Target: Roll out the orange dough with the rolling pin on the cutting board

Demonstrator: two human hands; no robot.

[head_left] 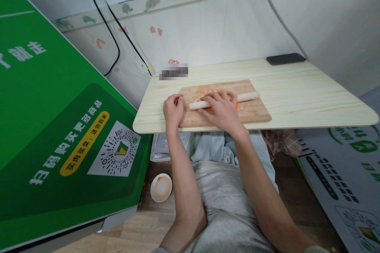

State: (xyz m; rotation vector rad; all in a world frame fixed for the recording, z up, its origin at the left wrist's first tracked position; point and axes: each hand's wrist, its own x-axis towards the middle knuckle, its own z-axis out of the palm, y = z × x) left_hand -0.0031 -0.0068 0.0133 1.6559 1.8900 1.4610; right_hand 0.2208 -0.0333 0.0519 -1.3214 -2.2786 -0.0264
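Grey shirt fabric (222,193) fills six o'clock. Toward twelve, the right hand (223,110), loosely spread, rests across a rolling pin (247,97) midway on the wooden board (253,113); at the board's nine o'clock, the left hand (173,111) half-curls, its hold impossible to tell.

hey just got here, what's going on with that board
A person stands or sits at a narrow table, right hand spread over a pale rolling pin that lies across a wooden board. Bits of something orange show by the pin, partly hidden by that hand. The left hand is curled at the board's left edge; whether it grips anything is unclear.
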